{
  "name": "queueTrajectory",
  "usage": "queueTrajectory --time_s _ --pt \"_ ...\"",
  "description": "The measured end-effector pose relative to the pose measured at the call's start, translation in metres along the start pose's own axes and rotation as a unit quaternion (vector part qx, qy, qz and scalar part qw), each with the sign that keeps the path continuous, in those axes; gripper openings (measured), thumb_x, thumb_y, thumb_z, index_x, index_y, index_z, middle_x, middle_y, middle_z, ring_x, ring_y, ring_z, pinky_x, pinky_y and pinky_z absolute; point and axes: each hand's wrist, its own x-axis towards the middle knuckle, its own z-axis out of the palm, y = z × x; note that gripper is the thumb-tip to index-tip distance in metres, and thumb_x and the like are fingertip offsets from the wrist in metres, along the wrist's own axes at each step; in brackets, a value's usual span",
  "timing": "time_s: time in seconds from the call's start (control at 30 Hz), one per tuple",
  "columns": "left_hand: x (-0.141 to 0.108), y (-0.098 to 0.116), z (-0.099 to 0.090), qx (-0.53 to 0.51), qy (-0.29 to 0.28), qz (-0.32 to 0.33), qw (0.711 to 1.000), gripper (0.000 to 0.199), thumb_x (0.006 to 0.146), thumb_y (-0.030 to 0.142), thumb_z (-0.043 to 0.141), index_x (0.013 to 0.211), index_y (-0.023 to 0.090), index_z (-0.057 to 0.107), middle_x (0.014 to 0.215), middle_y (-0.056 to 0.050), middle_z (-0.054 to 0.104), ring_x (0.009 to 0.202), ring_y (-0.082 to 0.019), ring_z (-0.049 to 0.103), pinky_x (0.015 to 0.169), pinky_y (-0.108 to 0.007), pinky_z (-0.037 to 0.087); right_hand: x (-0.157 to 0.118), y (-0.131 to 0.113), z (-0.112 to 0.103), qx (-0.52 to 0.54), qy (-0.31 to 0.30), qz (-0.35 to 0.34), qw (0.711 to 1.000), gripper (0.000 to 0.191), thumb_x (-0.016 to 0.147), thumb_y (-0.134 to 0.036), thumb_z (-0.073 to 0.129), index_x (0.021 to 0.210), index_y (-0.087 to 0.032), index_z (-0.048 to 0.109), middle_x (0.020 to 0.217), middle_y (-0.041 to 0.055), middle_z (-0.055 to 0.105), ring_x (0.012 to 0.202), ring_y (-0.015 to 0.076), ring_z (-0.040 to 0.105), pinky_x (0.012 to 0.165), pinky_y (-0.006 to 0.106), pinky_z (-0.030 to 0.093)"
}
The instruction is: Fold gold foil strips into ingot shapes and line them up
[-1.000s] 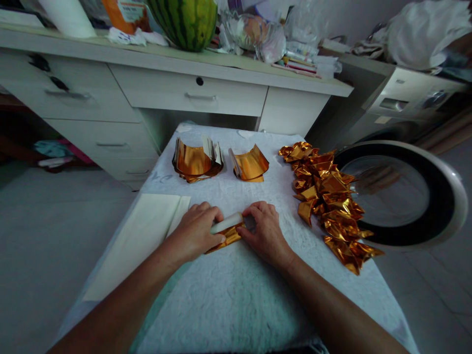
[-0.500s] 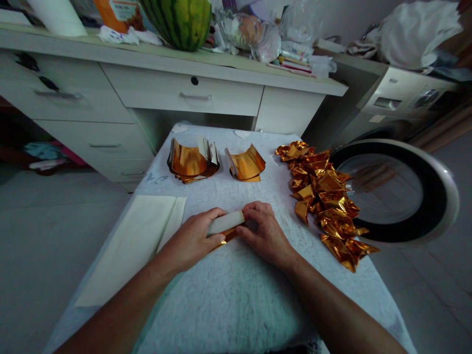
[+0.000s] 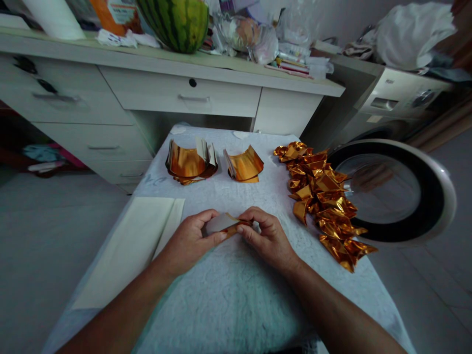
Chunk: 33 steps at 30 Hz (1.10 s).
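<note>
Between my hands is a sheet of gold foil paper, its pale back facing up and a gold strip folded along the near edge. My left hand is closed on the left end, thumb along the near side. My right hand pinches the right end between thumb and fingers. Beyond them stand a larger curved stack of gold foil sheets and a smaller curved stack. Folded gold foil pieces lie heaped to the right.
Flat cream paper sheets lie left on the cloth-covered table. Behind is a white drawer cabinet topped with a watermelon and bags. A washing machine's open round door stands close to the table's right edge.
The pale flap of the foil paper has tilted and now looks pointed at its right. My right fingers have shifted and spread a little along its edge. The view has moved slightly.
</note>
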Motion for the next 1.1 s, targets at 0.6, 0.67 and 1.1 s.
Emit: queueTrajectory --time_s 0.6,0.67,1.1 --pt "-0.0008 -0.0044 0.0019 -0.053 -0.024 -0.008 0.998 0.017 0.081 0.029 0.066 0.092 0.018 0.060 0.076 0.004 0.055 0.067 -0.012 0.050 0.059 -0.023 0.038 0.0009 -0.0037 0.0004 -0.011 0.000 0.000 1.000 0.012 0.087 -0.024 0.064 0.074 -0.021 0.065 0.072 -0.0003 0.063 0.072 0.0141 0.058 0.071 0.029 0.044" --pt "-0.0010 -0.0030 0.0021 -0.049 -0.025 -0.009 0.998 0.018 0.080 0.029 0.066 0.092 0.018 0.061 0.076 0.004 0.055 0.067 -0.012 0.050 0.058 -0.023 0.038 0.0010 -0.0040 0.0000 -0.013 -0.001 0.004 1.000 0.013 0.086 -0.023 0.064 0.074 -0.021 0.064 0.071 -0.0004 0.062 0.072 0.0142 0.058 0.071 0.029 0.044" --pt "-0.0005 -0.0042 0.0030 -0.090 -0.033 -0.006 0.995 0.024 0.081 0.033 0.067 0.099 0.017 0.063 0.083 0.001 0.062 0.073 -0.014 0.056 0.063 -0.025 0.045 0.0011 -0.0046 -0.0010 -0.016 -0.008 0.008 1.000 0.016 0.089 -0.026 0.062 0.075 -0.021 0.066 0.072 0.0001 0.063 0.071 0.0139 0.058 0.073 0.029 0.045"
